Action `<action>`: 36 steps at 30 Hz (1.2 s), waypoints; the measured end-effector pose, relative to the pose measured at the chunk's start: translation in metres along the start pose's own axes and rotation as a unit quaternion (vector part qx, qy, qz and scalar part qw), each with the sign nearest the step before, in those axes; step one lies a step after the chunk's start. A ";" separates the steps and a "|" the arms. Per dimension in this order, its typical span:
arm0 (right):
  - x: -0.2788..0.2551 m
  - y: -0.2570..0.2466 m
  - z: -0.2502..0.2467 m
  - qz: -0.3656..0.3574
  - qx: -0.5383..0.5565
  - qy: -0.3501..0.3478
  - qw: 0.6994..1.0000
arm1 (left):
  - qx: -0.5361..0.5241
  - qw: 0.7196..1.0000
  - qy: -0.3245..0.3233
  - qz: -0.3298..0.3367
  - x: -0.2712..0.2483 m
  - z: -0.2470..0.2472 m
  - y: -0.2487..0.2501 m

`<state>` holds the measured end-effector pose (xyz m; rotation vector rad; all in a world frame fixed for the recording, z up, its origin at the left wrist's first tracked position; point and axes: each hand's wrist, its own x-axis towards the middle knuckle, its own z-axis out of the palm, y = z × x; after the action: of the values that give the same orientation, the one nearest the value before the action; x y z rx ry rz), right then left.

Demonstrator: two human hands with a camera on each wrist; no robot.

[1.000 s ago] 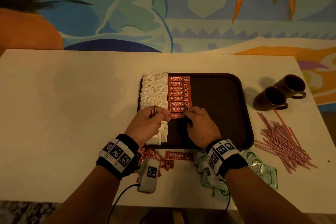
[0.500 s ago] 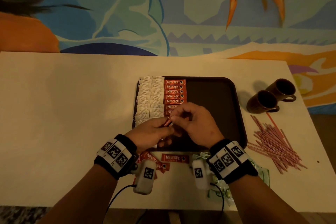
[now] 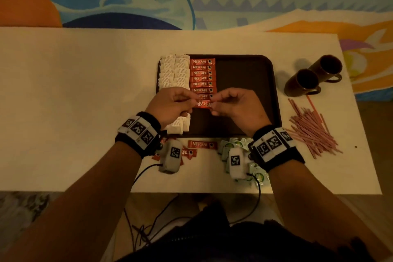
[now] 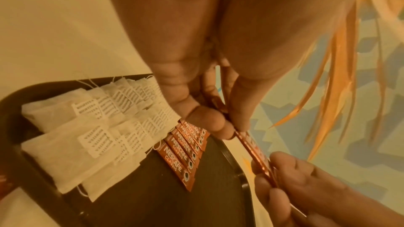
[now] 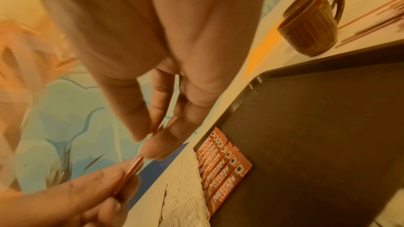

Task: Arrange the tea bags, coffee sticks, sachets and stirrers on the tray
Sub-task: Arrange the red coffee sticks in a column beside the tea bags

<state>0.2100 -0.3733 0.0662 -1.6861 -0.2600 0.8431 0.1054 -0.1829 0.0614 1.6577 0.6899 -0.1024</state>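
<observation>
A red coffee stick point(image 3: 203, 104) is held above the dark tray point(image 3: 244, 70), its long axis running from 9 o'clock to 3 o'clock. In the head view its lettering reads upside down. The left hand point(image 3: 171, 105) pinches its 9 o'clock end between thumb and fingertips, other fingers curled; the right hand point(image 3: 238, 105) pinches the 3 o'clock end the same way. In the left wrist view the stick point(image 4: 254, 151) shows edge-on between both grips, clear of the tray floor.

Just toward 12 o'clock of the held stick, a column of coffee sticks point(image 3: 202, 75) lies flat on the tray, each with its long axis 9 to 3 o'clock and print upright. At 9 o'clock of that column, touching it, 2 overlapping columns of white tea bags point(image 3: 174, 70) fill the tray's left edge. The tray's 3 o'clock half is bare.

On the table point(image 3: 74, 102) at 6 o'clock of the tray lie loose coffee sticks point(image 3: 202, 144) and green sachets point(image 3: 236, 144). At 3 o'clock lies a scattered heap of pink stirrers point(image 3: 310, 127), and toward 2 o'clock stand 2 brown mugs point(image 3: 312, 76), touching.
</observation>
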 end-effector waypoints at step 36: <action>0.050 0.055 -0.013 0.089 -0.238 -0.003 0.967 | 0.049 0.993 0.072 -0.073 0.024 0.011 -0.042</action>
<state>0.2399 -0.3703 -0.0030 -2.1801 -0.3386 0.9717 0.1075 -0.1824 0.0118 1.7197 0.9298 -0.1244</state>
